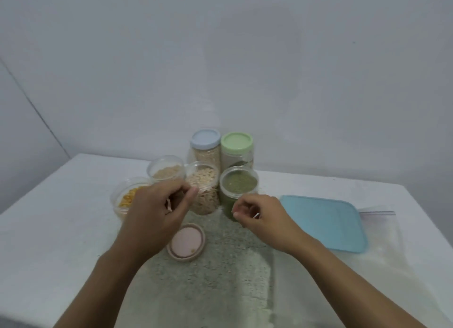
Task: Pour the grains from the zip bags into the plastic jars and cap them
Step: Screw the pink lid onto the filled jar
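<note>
left hand [157, 210]: forearm enters from bottom left, back of hand up. Fingers [188, 192] curled tight, pinching one top corner of the zip bag [220, 273].
right hand [263, 217]: forearm enters from bottom right, wrist bent inward. Fingers [241, 211] curled narrow, pinching the other top corner.
zip bag: clear, speckled with grains. Spans between both sets of fingers and runs back toward the wearer. Outline is faint; can't tell if it hangs or lies on the table [49, 229].
green-grain jar [239, 183]: open, full, just beyond the right fingers.
pale-grain jar [203, 187]: open, just beyond the left fingers. Contact can't be told.
beige-grain jar [166, 170]: open, beyond the left fingers.
yellow-grain jar [127, 197]: open, left of the left fingers, partly hidden by the hand.
pink lid [186, 241]: inner side up on the table, near side of the left fingers, between the wrists.
blue-lid jar [205, 143], green-lid jar [236, 146]: capped, side by side, well beyond both sets of fingers.
blue flat lid [323, 222]: right of the right fingers, lying over a second zip bag [377, 213].
</note>
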